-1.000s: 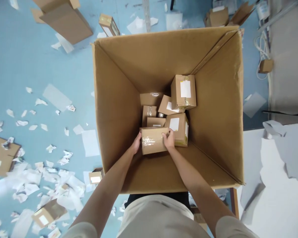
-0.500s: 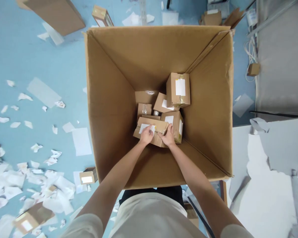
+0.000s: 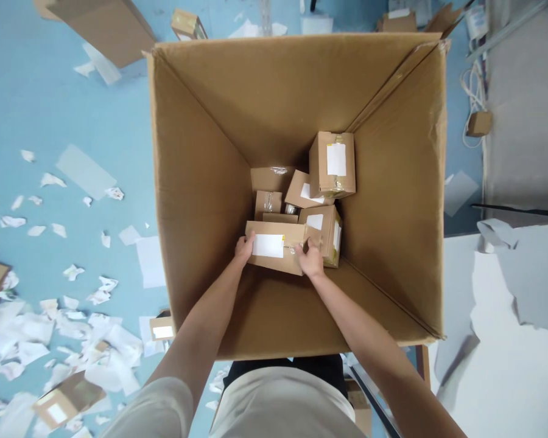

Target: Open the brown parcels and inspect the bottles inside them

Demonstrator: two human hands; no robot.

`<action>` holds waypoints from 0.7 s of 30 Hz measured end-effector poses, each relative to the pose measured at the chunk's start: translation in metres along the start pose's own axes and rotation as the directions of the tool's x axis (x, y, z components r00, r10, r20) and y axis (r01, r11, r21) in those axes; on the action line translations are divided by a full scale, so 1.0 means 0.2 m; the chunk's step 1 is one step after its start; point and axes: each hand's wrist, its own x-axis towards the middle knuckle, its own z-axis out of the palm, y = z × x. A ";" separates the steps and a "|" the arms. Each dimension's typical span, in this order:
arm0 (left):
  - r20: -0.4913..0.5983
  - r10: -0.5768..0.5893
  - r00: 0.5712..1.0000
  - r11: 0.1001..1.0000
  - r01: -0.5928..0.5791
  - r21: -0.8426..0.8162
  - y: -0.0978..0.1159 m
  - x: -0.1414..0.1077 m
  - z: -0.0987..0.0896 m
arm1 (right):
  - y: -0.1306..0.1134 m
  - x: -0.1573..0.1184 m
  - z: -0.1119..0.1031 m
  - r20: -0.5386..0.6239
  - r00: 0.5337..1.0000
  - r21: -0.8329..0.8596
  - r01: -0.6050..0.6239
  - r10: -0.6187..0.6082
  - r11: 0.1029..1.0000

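Observation:
Both my arms reach down into a large open cardboard carton [image 3: 201, 201]. Low inside it is a small cardboard box [image 3: 274, 263] with a white label and a strip of clear tape. My left hand [image 3: 245, 248] grips the left end of this box, thumb on top. My right hand [image 3: 311, 258] closes on its right end, near the tape. Beside my right hand stands another labelled box [image 3: 329, 237]. Farther in lie a tilted box [image 3: 296, 187], a small taped box [image 3: 268, 202] and a taller labelled box [image 3: 332, 164] against the right wall.
Torn paper [image 3: 86, 340] litters the blue floor on the left, with an open cardboard box [image 3: 68, 398] among it. A big brown box [image 3: 105, 30] stands at the back left. To the right are a white cable [image 3: 472, 91] and a white torn sheet [image 3: 506, 340].
My left hand has moved from the label to the box's left end. The box has turned so that its labelled face shows more fully. My right hand stays at the right end.

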 end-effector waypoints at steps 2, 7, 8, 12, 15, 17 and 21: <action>-0.094 -0.002 0.996 1.000 0.002 -0.001 0.01 -0.06 -0.06 | -0.06 0.04 -0.06 -0.026 0.997 0.037 0.069 -0.069 0.997; -0.150 0.097 0.984 0.990 -0.111 -0.089 0.06 -0.11 -0.10 | -0.04 0.24 -0.17 -0.054 0.995 0.282 0.101 -0.089 0.954; -0.106 0.102 0.989 0.986 -0.115 -0.119 0.07 -0.10 -0.09 | 0.00 0.28 -0.16 0.014 0.998 0.354 0.050 -0.059 0.934; 0.041 0.086 0.995 0.984 -0.078 -0.157 0.07 -0.04 -0.04 | 0.12 0.34 -0.02 0.194 0.980 0.530 -0.069 -0.041 0.845; 0.112 0.071 0.991 0.981 -0.049 -0.186 0.06 -0.06 -0.05 | 0.15 0.33 0.05 0.109 0.992 0.550 -0.009 -0.061 0.835; 0.149 0.070 0.986 0.979 -0.040 -0.198 0.07 -0.11 -0.08 | 0.13 0.30 0.05 0.088 0.993 0.577 0.017 -0.084 0.816; 0.135 0.155 0.979 0.982 -0.138 -0.127 0.16 -0.32 -0.18 | 0.11 0.15 -0.11 0.016 0.991 0.641 0.093 -0.135 0.762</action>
